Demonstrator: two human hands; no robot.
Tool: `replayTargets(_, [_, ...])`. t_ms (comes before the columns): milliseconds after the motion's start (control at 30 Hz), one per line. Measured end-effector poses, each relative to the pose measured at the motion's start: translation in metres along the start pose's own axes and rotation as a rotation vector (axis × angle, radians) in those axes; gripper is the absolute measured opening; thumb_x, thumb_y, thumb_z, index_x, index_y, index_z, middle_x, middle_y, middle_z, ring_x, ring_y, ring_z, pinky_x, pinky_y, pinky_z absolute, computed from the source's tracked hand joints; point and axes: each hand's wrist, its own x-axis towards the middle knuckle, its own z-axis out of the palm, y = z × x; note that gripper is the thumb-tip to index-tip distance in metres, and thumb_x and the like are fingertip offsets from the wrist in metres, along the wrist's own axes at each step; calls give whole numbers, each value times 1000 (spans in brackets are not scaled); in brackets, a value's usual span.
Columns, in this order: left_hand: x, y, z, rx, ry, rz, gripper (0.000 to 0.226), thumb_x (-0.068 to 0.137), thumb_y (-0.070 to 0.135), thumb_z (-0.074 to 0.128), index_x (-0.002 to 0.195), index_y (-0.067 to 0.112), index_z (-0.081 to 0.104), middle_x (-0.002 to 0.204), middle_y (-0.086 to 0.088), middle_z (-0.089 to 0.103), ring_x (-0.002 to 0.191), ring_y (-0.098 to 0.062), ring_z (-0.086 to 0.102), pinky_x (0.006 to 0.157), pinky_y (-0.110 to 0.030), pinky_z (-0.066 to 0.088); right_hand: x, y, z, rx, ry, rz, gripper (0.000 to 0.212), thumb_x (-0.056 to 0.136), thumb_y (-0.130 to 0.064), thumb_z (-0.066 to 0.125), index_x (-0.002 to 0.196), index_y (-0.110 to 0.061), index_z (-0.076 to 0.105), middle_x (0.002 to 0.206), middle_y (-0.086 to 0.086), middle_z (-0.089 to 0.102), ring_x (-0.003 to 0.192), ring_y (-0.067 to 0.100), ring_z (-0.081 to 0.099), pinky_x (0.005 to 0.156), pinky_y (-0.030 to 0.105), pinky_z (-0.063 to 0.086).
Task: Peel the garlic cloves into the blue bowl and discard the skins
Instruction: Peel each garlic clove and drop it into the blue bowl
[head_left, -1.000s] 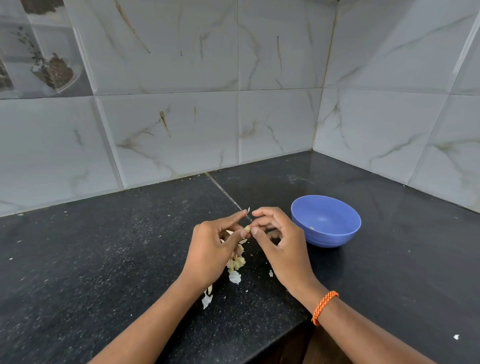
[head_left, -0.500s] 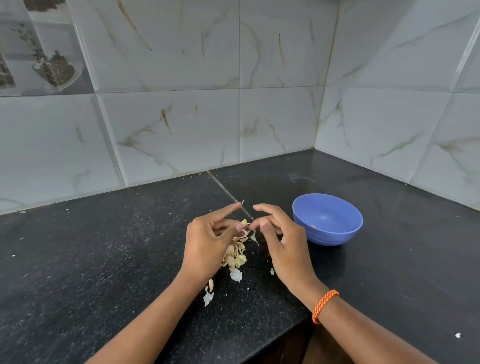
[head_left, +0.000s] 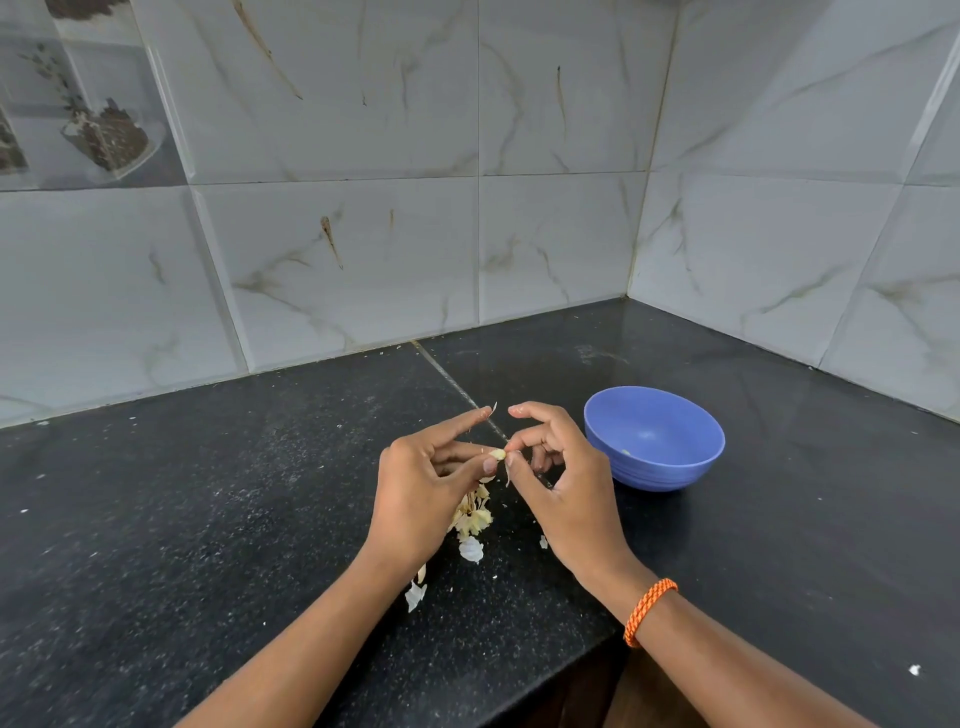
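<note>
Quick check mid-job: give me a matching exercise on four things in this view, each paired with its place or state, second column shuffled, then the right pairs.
Column one:
1. small pale garlic clove
2. round blue plastic bowl
3. loose heap of papery garlic skins
4. orange braided wristband

Column two:
A. lying on the black speckled counter under the hands
B. around the wrist of the right hand
C. pinched between the fingertips of the left hand and the right hand
D. standing upright to the right of the hands

Pairs: 1-C, 2-D, 3-A, 4-B
</note>
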Motion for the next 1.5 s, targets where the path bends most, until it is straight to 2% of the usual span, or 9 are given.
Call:
replayTargets(167, [3,-5,0,77,24,22,44,91,11,86,129,32,77,101,8,83,91,-16,80,88,-46,67,0,-1,0,26,0,19,38,95,-14,78,126,-26,59,88,-13,73,64,20,53,61,36,50])
replayTargets(400, [3,-8,3,85,43,52,39,95,9,81,126,33,79,93,5,81,85,-19,79,85,-47,67,0,-1,2,14,4,-3,36,94,-12,79,117,-26,55,87,-12,72,62,24,55,59,42,51])
replayTargets(633, [4,-4,2,-133,52,-9,33,96,3,78,121,25,80,91,-9,79,83,-28,75,86,-54,66,-3,-5,4,-59,-55,-119,39,91,-2,76,118,-20,55,83,-12,67,60,21,46,56,25,40])
replayTargets(800, [4,1,-2,-225,100,-22,33,95,6,80,123,23,78,95,-9,80,86,-17,71,79,-30,62,-2,0,5,-137,-64,-100,38,97,-10,73,122,-31,53,90,-16,67,68,19,54,63,33,50])
replayTargets(933, [5,2,-5,-257,131,-24,31,94,6,80,122,20,79,96,-11,80,85,-15,71,74,-24,59,0,3,3,-157,-55,-48,33,109,-14,57,133,-38,55,100,-20,69,99,12,66,88,34,54])
replayTargets(1067, [5,-3,-5,-223,117,-39,29,95,8,80,119,25,80,97,-9,80,89,-20,72,81,-39,62,1,1,1,-72,-68,25,33,111,-14,53,138,-33,57,101,-19,75,105,8,70,94,26,54])
replayTargets(1200, [6,-7,-4,-177,104,-44,27,95,9,81,117,25,81,95,-7,80,87,-20,72,87,-50,63,1,0,0,-13,-56,54,49,97,-3,73,136,-28,57,97,-13,74,95,8,74,84,25,62])
replayTargets(1333, [7,-11,-3,-137,87,-38,26,95,10,81,116,25,81,93,-5,80,84,-20,71,85,-51,64,2,1,0,2,-48,65,51,91,0,80,130,-26,60,93,-9,69,87,12,75,78,26,64])
replayTargets(1500, [7,-11,-3,-127,75,-37,25,95,10,82,115,25,82,92,-6,80,81,-19,70,79,-46,64,1,0,0,-25,-37,84,39,97,-12,78,130,-28,66,94,-15,76,90,3,75,78,22,63])
